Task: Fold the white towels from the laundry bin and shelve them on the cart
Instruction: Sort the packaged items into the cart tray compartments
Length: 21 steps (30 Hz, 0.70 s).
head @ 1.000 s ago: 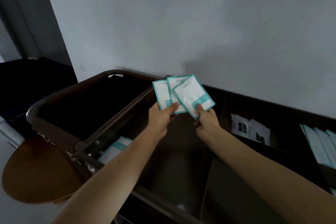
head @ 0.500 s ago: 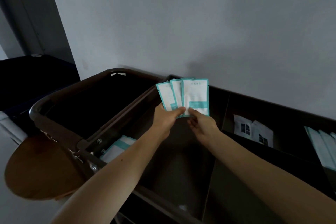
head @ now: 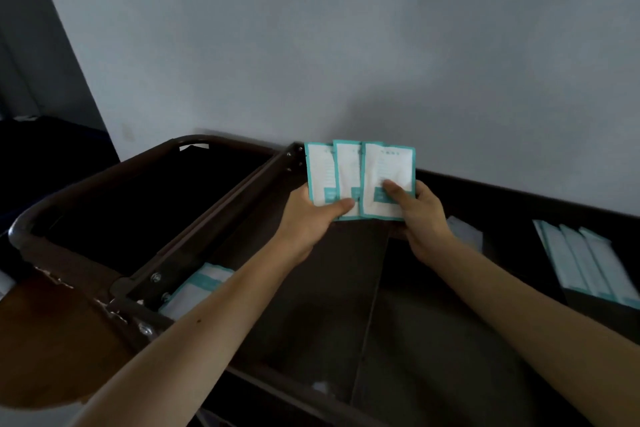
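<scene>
Packets, not towels, are what we have in hand: three teal-edged packets [head: 356,170] fanned upright above the far end of the cart [head: 311,305]. Our left hand [head: 308,218] pinches the two left ones, thumb across their lower edge. Our right hand [head: 420,218] pinches the right one, thumb on its face and fingers behind.

To do this well we would square the fan into one stack, edges level, then set it into a compartment with its like. Such thin sleeves would probably slide apart if the pinch slackened.

No towel shows anywhere. The laundry bin [head: 69,262] at left is open, but its inside is too dark to tell what it holds. We judge the folding not yet begun.

The cart top is a dark tray split by a divider [head: 369,322] running near to far. A similar packet [head: 197,288] lies at its near left, beside our left forearm. Small white sachets [head: 465,236] lie just beyond our right hand, and long teal sleeves [head: 588,263] lie in a row at right. A round wooden top [head: 45,340] sits near left, beside the bin. A plain pale wall [head: 346,45] stands behind the cart.
</scene>
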Available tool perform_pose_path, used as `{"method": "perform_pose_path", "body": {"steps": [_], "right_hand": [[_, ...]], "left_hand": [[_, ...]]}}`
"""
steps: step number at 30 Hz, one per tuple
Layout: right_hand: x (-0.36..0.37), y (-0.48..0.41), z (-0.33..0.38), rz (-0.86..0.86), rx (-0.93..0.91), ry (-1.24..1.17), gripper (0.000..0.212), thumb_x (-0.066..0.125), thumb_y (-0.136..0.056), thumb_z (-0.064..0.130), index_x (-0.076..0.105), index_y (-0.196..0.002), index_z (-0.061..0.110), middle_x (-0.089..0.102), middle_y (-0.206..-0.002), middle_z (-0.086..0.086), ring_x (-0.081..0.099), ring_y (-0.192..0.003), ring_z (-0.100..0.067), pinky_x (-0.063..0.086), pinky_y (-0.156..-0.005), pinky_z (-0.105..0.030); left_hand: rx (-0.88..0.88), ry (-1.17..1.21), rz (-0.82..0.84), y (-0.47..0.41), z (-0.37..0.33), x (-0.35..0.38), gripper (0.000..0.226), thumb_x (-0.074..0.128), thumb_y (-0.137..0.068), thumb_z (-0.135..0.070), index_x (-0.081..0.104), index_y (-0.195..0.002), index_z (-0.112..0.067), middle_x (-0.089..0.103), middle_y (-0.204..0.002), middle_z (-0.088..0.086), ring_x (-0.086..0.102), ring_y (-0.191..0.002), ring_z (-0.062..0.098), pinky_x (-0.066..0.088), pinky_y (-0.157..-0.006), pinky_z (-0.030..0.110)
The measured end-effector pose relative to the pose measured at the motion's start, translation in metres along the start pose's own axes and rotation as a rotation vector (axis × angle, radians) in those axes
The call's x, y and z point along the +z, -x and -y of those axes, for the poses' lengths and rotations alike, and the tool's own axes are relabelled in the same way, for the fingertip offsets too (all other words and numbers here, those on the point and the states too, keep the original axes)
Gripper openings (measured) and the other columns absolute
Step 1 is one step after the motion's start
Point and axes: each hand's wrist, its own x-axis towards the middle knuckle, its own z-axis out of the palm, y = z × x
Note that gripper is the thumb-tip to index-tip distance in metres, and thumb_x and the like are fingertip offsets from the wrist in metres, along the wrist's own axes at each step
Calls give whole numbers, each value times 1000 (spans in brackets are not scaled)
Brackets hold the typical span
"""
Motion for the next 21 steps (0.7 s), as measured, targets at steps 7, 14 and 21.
{"method": "perform_pose_path", "body": {"steps": [7, 14, 21], "right_hand": [[-51, 35, 8, -228, -62, -47, 11, 61, -89, 15, 52, -92, 17, 64, -97, -5, 65, -83, -18, 57, -70, -35], [-109, 91, -14, -317, 117, -33, 29, 60, -89, 8, 42, -111, 15, 59, -99, 1, 62, -82, -14, 52, -55, -27], [-131, 119, -44, -374, 417, -41, 37, 57, -89, -1, 39, -118, 11, 57, -111, -11, 61, -77, -19, 52, -46, -33]], "left_hand": [[11, -168, -8, 23, 1, 40, 58, 77, -73, -7, 47, -121, -20, 62, -115, -3, 62, -103, 14, 55, -87, 39], [-43, -487, 242, 57, 12, 72, 82, 77, -76, -16, 28, -141, -23, 54, -127, -4, 54, -111, 11, 44, -91, 25], [-25, -1066, 550, 73, 29, 94, 67, 66, -86, -27, 31, -143, -19, 46, -134, 8, 50, -115, 19, 31, -80, 18]]}}
